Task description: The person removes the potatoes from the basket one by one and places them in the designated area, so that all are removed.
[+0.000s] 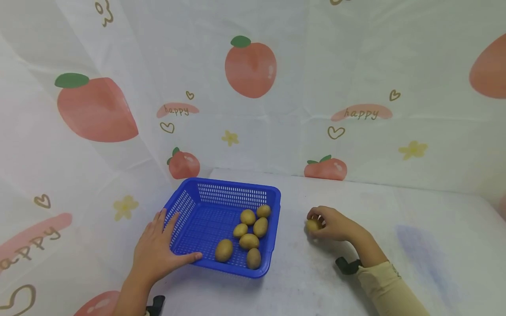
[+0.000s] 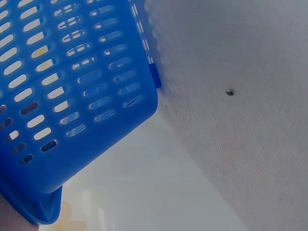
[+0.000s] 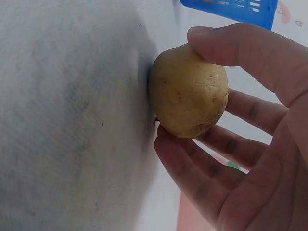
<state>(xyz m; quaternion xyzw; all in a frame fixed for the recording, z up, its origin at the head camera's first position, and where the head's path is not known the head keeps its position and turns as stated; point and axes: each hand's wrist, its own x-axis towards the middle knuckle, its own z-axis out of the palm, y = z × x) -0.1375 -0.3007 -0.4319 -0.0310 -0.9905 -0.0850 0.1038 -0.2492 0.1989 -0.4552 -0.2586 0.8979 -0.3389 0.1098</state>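
Note:
A blue plastic basket [image 1: 227, 266] with slotted walls stands on the table, and several potatoes [image 1: 249, 242] lie in its right half. My left hand [image 1: 156, 249] rests at its near left corner, fingers spread along the left rim and thumb lying on the front rim. The left wrist view shows mostly the basket's outer wall [image 2: 82, 96]. To the right of the basket, my right hand [image 1: 334, 224] holds a single potato [image 3: 187, 91] between thumb and curled fingers, at the tabletop. In the right wrist view, the potato appears touching or very near the white surface.
A white table surface [image 1: 294, 281] extends to the right of the basket, with a bluish stain [image 1: 424, 256] on it. Behind and at left hangs a white curtain [image 1: 292, 66] printed with peaches, hearts and flowers.

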